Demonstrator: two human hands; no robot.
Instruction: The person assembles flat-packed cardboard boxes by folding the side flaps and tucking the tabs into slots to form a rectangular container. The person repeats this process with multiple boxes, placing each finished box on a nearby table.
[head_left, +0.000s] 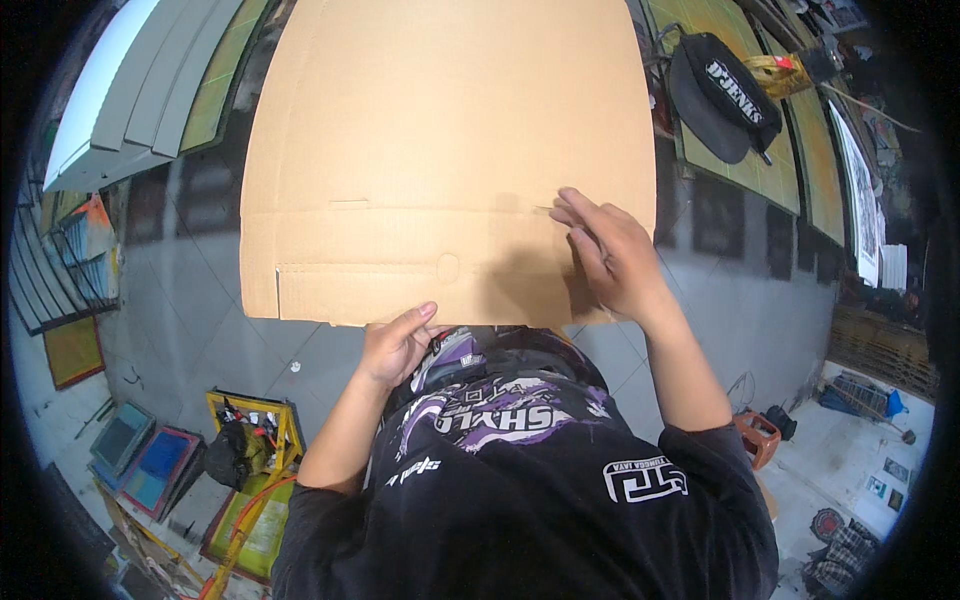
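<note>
Cardboard sheet (440, 150) lay flat and large before the person, above a black printed shirt (530, 470). The left hand (398, 345) pinched its near edge, thumb on top. The right hand (610, 255) rested on it, fingers curled loosely, gripping nothing.

One flat brown corrugated cardboard sheet (445, 150) fills the upper middle of the frame. Two bare hands are on it: the left hand (398, 345) at its lower edge, the right hand (610, 255) at centre right. One black cap (722, 95) lies at upper right. Two framed printing screens (140, 455) sit at lower left.
</note>
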